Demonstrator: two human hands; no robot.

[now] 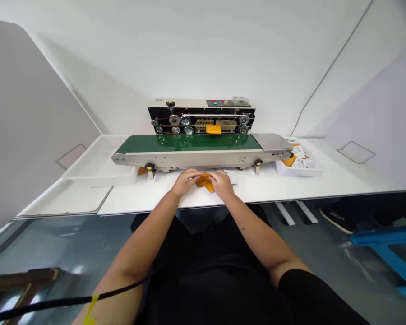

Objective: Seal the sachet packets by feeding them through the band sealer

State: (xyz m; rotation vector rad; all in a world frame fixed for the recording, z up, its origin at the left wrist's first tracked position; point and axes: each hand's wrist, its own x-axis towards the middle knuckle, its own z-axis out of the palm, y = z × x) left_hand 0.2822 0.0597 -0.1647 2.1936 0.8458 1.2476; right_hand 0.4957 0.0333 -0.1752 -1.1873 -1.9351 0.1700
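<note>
My left hand (186, 181) and my right hand (222, 183) hold a small orange packet (205, 181) between them, low over the front of the white table. Fingers of both hands are closed on its upper edge. Under and beside my right hand lie white packets (232, 176), partly hidden. Just behind my hands stands a band sealing machine (203, 118) with a green conveyor belt (189, 143). Another orange packet (213, 129) sits upright in the machine's sealing track, above the belt.
A white bin (299, 170) with orange and white packets stands right of the conveyor. At the left is a shallow white tray (99, 177). A blue stool (389, 243) and a dark shoe (338, 219) are at the lower right. A black cable (122, 289) crosses my left arm.
</note>
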